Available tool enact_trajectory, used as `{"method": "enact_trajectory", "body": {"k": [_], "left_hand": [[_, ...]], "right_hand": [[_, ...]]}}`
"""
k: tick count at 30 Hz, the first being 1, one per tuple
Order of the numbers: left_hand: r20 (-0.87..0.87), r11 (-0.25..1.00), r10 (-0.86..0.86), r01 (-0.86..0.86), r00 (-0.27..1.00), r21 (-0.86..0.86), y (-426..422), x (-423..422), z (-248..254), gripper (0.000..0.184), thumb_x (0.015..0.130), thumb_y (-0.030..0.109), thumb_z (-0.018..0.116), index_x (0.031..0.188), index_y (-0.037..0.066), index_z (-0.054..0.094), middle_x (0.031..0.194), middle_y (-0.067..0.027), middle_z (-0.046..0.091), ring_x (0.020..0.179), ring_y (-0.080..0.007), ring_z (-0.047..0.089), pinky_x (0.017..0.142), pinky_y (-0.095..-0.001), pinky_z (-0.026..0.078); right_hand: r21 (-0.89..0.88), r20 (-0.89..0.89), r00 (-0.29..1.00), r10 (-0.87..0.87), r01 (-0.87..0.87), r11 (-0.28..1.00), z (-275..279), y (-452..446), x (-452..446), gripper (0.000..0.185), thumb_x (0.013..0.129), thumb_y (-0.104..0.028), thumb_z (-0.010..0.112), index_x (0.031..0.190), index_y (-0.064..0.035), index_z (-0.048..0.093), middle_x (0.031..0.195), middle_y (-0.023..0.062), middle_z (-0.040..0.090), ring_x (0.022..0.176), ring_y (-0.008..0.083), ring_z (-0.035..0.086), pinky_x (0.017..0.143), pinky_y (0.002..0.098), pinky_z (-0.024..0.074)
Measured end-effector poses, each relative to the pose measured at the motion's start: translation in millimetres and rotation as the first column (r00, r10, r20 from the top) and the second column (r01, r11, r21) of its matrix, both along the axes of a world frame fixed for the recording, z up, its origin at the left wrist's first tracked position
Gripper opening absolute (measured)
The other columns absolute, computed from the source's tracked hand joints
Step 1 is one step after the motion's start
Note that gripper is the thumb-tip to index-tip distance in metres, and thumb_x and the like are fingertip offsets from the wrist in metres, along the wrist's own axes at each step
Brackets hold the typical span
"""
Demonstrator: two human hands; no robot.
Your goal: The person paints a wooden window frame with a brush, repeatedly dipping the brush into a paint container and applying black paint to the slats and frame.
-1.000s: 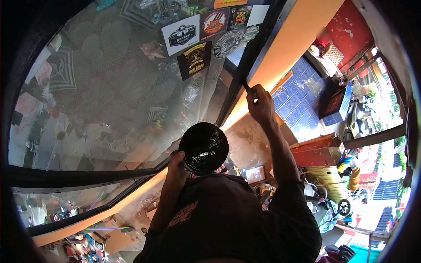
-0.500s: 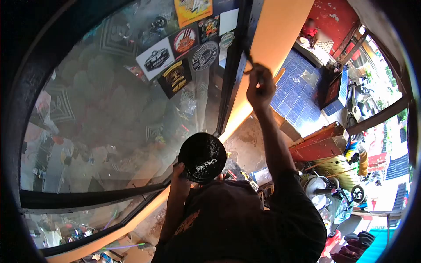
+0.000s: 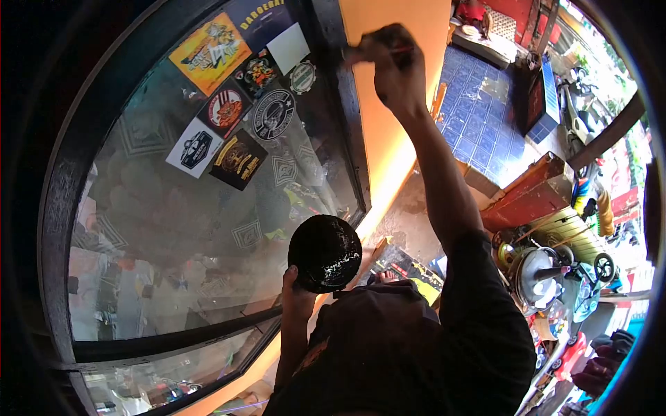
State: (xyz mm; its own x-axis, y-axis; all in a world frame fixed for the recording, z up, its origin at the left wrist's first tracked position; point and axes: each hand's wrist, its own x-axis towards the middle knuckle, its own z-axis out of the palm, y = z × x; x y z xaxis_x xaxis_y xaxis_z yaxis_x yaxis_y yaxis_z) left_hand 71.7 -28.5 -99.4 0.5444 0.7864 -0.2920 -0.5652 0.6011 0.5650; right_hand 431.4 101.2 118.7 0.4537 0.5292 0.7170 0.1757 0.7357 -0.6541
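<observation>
Left hand (image 3: 297, 299) closed on dark bowl (image 3: 325, 253), right hand (image 3: 397, 66) raised to window frame (image 3: 355, 149)

The round bowl is held in front of the chest, just above a dark shirt (image 3: 409, 353), with the left thumb laid along its near side. Bright flecks or glints are seen on its black inside; which of the two cannot be told. Higher up, the right hand is held with the fingers curled and pinched around a thin tool (image 3: 340, 57), which is mostly lost in blur against the dark upright of the frame. Whether the frame is touched by its tip cannot be made out.

Beside the frame, an orange wall (image 3: 380, 128) is lit brightly along its lower part. Behind the bowl, a large pane of glass (image 3: 180, 239) is filled with reflections, and its upper part is covered with stickers, among them a yellow sticker (image 3: 210, 54), a round black-and-white sticker (image 3: 275, 114) and a white sticker (image 3: 195, 149). Well apart from both hands, blue floor tiles (image 3: 479, 97) are seen on the far side of the wall, with a worn red wooden box (image 3: 531, 194) nearer by and a small black wheel (image 3: 604, 267) beyond it.
</observation>
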Motion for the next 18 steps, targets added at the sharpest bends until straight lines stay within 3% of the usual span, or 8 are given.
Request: {"method": "enact_trajectory", "body": {"k": [4, 7, 9, 10, 12, 13, 14, 18], "left_hand": [[-0.164, 0.994, -0.014, 0.031, 0.986, 0.101, -2, 3, -2, 0.066, 0.093, 0.041, 0.053, 0.144, 0.001, 0.041, 0.142, -0.016, 0.05, 0.131, -0.0297, 0.05, 0.11, -0.0479, 0.041], [-0.066, 0.999, 0.041, -0.04, 0.997, 0.013, -3, 10, 6, 0.066, 0.093, 0.042, 0.051, 0.144, 0.001, 0.041, 0.14, -0.0165, 0.051, 0.129, -0.0298, 0.052, 0.108, -0.0471, 0.043], [-0.086, 0.994, 0.036, -0.027, 0.996, 0.106, -2, 14, 14, 0.066, 0.093, 0.042, 0.051, 0.144, 0.001, 0.041, 0.14, -0.0167, 0.052, 0.127, -0.0296, 0.053, 0.106, -0.0468, 0.044], [-0.094, 0.988, 0.039, -0.024, 0.995, 0.151, -3, 18, 19, 0.066, 0.093, 0.042, 0.051, 0.144, 0.001, 0.041, 0.139, -0.0169, 0.052, 0.127, -0.0295, 0.053, 0.106, -0.0467, 0.045], [-0.126, 0.993, 0.054, -0.039, 0.991, 0.116, -6, 21, 24, 0.063, 0.094, 0.041, 0.051, 0.142, 0.002, 0.043, 0.138, -0.0166, 0.053, 0.126, -0.0281, 0.054, 0.105, -0.0458, 0.045], [-0.162, 0.994, 0.041, -0.024, 0.986, 0.107, -4, 17, 20, 0.063, 0.094, 0.041, 0.052, 0.142, 0.002, 0.044, 0.138, -0.0162, 0.053, 0.127, -0.0279, 0.054, 0.106, -0.0458, 0.044], [-0.199, 0.995, 0.024, -0.005, 0.98, 0.098, -3, 14, 15, 0.062, 0.094, 0.041, 0.052, 0.141, 0.002, 0.045, 0.139, -0.0158, 0.053, 0.127, -0.0277, 0.053, 0.106, -0.0458, 0.044], [-0.056, 0.999, 0.01, -0.008, 0.998, 0.035, 0, 15, 3, 0.06, 0.094, 0.039, 0.054, 0.14, 0.003, 0.046, 0.139, -0.0136, 0.054, 0.128, -0.028, 0.053, 0.107, -0.0468, 0.043]], "right_hand": [[0.282, -0.274, 0.962, 0.001, 0.079, 0.956, 1, -8, -23, 0.014, 0.099, -0.015, 0.058, 0.1, -0.002, 0.053, 0.081, 0.0084, 0.069, 0.08, 0.0166, 0.07, 0.068, 0.0244, 0.0447], [0.108, -0.254, 0.953, -0.167, 0.2, 0.974, -49, -2, -33, 0.011, 0.098, -0.015, 0.057, 0.096, -0.0037, 0.055, 0.078, 0.0011, 0.06, 0.069, 0.0068, 0.053, 0.06, 0.0261, 0.0419], [0.004, -0.329, 0.939, -0.103, 0.11, 0.994, -86, -6, -39, 0.01, 0.096, -0.013, 0.057, 0.094, -0.0026, 0.056, 0.082, 0.0049, 0.065, 0.078, 0.0099, 0.061, 0.07, 0.0267, 0.0484], [-0.061, -0.296, 0.947, -0.128, 0.115, 0.992, -92, -12, -39, 0.009, 0.093, -0.01, 0.056, 0.09, -0.002, 0.055, 0.074, 0.0053, 0.063, 0.069, 0.011, 0.061, 0.064, 0.0261, 0.049], [-0.357, 0.084, 0.971, -0.222, 0.237, 0.903, -103, -17, -13, 0.012, 0.091, -0.011, 0.056, 0.084, -0.0021, 0.055, 0.066, 0.0048, 0.061, 0.057, 0.0111, 0.059, 0.054, 0.0265, 0.0472], [-0.298, 0.232, 0.939, -0.255, 0.318, 0.9, -85, -22, -11, 0.016, 0.09, -0.013, 0.055, 0.079, -0.0023, 0.052, 0.058, 0.0057, 0.056, 0.05, 0.0111, 0.057, 0.048, 0.0279, 0.0452], [-0.442, 0.313, 0.916, -0.252, 0.375, 0.815, -62, -27, -10, 0.018, 0.086, -0.017, 0.059, 0.082, -0.0004, 0.052, 0.064, 0.0206, 0.058, 0.064, 0.0423, 0.062, 0.059, 0.0445, 0.0495], [-0.142, 0.409, 0.84, -0.356, 0.444, 0.885, 25, -10, -5, 0.018, 0.087, -0.018, 0.059, 0.081, -0.0017, 0.054, 0.068, 0.0204, 0.062, 0.066, 0.0393, 0.065, 0.062, 0.0436, 0.0518]]}}
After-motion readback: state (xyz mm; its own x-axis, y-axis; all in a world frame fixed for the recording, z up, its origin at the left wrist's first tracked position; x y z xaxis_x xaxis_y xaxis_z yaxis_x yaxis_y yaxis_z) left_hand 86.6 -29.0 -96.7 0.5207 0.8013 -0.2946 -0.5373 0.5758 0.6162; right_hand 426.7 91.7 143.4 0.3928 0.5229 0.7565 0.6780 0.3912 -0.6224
